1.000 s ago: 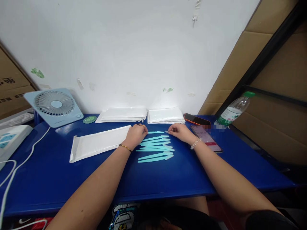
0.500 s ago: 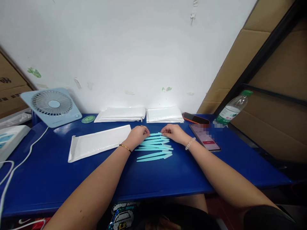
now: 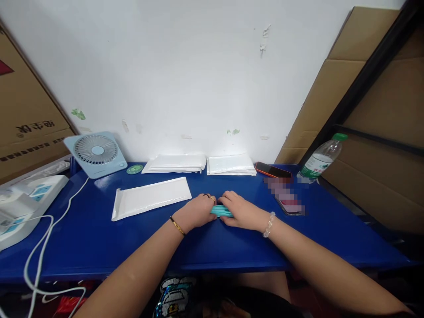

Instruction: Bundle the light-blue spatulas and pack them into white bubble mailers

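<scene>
A bundle of teal eyebrow razors (image 3: 221, 211) is gathered on the blue table, with both ends covered by my fingers. My left hand (image 3: 198, 210) is closed around the left end of the bundle. At the right end, my right hand (image 3: 239, 209) grips it with curled fingers. To the left of my hands lies a white padded mailer (image 3: 150, 197), apart from them. Behind, along the wall, rest a stack of white mailers (image 3: 175, 163) and a second stack of mailers (image 3: 231, 164).
A blue fan (image 3: 97, 152), a round green disc (image 3: 134, 169) and a white power strip (image 3: 39, 198) with cables occupy the left. On the right are an orange-edged phone (image 3: 273, 170), another phone (image 3: 290, 204) and a water bottle (image 3: 322, 159). The blue table's (image 3: 212, 254) front edge is near me.
The razors lay spread out in a rough column; now they are gathered into one bundle between my hands. Both hands have closed around it. The camera view has shifted slightly.
</scene>
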Demonstrator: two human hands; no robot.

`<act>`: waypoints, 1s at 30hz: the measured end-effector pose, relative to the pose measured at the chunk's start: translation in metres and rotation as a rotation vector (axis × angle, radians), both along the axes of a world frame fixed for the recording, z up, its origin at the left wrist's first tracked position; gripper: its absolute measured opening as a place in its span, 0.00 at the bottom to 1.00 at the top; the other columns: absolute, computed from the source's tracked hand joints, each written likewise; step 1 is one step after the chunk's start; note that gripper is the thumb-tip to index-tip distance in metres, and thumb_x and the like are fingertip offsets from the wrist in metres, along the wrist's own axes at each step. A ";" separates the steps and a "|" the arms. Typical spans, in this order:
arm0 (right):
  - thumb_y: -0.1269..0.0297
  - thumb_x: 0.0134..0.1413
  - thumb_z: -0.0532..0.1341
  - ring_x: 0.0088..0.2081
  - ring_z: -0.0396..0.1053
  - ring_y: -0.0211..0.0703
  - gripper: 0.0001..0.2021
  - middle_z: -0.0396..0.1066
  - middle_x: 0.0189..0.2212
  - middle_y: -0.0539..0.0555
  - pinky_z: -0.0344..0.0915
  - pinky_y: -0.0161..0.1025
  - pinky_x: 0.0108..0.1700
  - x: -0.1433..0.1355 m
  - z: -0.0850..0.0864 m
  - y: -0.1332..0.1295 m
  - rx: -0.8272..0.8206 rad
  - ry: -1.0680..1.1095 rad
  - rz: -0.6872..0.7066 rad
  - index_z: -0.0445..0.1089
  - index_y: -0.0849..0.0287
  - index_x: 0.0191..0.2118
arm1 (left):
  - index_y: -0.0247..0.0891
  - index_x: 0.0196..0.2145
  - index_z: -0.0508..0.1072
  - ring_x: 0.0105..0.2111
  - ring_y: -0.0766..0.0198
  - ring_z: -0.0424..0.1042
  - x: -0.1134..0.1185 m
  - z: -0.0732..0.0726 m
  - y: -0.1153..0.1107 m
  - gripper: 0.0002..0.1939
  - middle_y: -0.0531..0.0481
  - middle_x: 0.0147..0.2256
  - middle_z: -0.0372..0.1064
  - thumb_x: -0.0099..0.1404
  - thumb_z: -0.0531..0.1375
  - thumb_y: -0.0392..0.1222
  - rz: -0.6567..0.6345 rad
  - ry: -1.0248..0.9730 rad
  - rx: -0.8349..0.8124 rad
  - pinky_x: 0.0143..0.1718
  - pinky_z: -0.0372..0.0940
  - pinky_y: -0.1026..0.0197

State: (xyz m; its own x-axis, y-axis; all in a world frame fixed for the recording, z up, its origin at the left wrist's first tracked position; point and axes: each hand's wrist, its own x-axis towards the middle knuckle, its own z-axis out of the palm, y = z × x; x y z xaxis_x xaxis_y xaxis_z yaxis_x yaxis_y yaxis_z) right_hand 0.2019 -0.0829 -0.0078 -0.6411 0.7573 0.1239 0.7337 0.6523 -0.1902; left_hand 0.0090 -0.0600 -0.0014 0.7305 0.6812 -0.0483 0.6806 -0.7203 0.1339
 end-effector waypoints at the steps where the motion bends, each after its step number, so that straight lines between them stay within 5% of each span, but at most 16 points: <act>1: 0.62 0.56 0.56 0.42 0.61 0.49 0.13 0.63 0.40 0.59 0.64 0.45 0.42 -0.002 -0.001 -0.004 0.027 -0.010 0.005 0.64 0.61 0.46 | 0.33 0.39 0.69 0.40 0.55 0.68 0.002 -0.002 -0.006 0.10 0.41 0.40 0.69 0.62 0.54 0.40 -0.005 0.009 0.028 0.45 0.61 0.56; 5: 0.69 0.54 0.55 0.39 0.63 0.48 0.07 0.65 0.37 0.59 0.65 0.44 0.41 -0.009 -0.006 -0.011 0.078 -0.093 0.032 0.64 0.62 0.39 | 0.32 0.37 0.69 0.38 0.54 0.69 0.010 -0.009 -0.022 0.09 0.38 0.38 0.69 0.60 0.52 0.35 0.038 0.027 0.116 0.42 0.63 0.54; 12: 0.72 0.50 0.57 0.35 0.70 0.50 0.11 0.71 0.36 0.62 0.64 0.42 0.37 -0.020 0.004 -0.009 0.081 -0.291 -0.005 0.66 0.65 0.41 | 0.32 0.36 0.70 0.38 0.48 0.71 0.019 -0.013 -0.026 0.11 0.36 0.36 0.71 0.56 0.56 0.40 0.179 -0.066 0.088 0.39 0.65 0.50; 17: 0.69 0.50 0.59 0.34 0.70 0.51 0.07 0.72 0.32 0.61 0.62 0.44 0.37 -0.017 0.062 -0.017 0.195 -0.345 -0.022 0.69 0.62 0.37 | 0.35 0.35 0.68 0.35 0.56 0.71 0.022 -0.016 -0.022 0.08 0.43 0.36 0.72 0.61 0.54 0.43 0.235 -0.447 -0.113 0.36 0.64 0.57; 19: 0.57 0.46 0.64 0.38 0.69 0.53 0.17 0.71 0.36 0.59 0.62 0.47 0.41 -0.013 0.094 -0.022 0.262 -0.197 0.008 0.69 0.59 0.41 | 0.36 0.35 0.67 0.34 0.59 0.70 0.026 -0.015 -0.022 0.10 0.46 0.35 0.71 0.63 0.53 0.45 0.230 -0.643 -0.190 0.36 0.63 0.59; 22: 0.49 0.55 0.57 0.43 0.67 0.52 0.21 0.68 0.44 0.59 0.62 0.45 0.42 -0.014 0.125 -0.027 0.316 0.107 -0.076 0.67 0.55 0.49 | 0.37 0.35 0.66 0.29 0.63 0.67 0.033 -0.012 -0.024 0.15 0.51 0.29 0.69 0.66 0.50 0.52 0.240 -0.842 -0.306 0.32 0.62 0.62; 27: 0.57 0.64 0.48 0.41 0.68 0.46 0.16 0.70 0.40 0.57 0.64 0.44 0.44 -0.027 0.103 -0.019 0.052 0.268 0.055 0.71 0.56 0.44 | 0.36 0.24 0.63 0.24 0.67 0.63 0.036 -0.014 -0.027 0.17 0.54 0.21 0.63 0.64 0.52 0.51 0.256 -0.881 -0.483 0.30 0.60 0.63; 30: 0.56 0.59 0.55 0.50 0.65 0.48 0.22 0.64 0.52 0.59 0.64 0.46 0.49 -0.022 0.079 -0.014 -0.077 0.637 0.049 0.59 0.52 0.58 | 0.37 0.23 0.61 0.21 0.70 0.58 0.031 -0.013 -0.030 0.18 0.56 0.19 0.58 0.62 0.55 0.53 0.186 -0.961 -0.650 0.26 0.57 0.64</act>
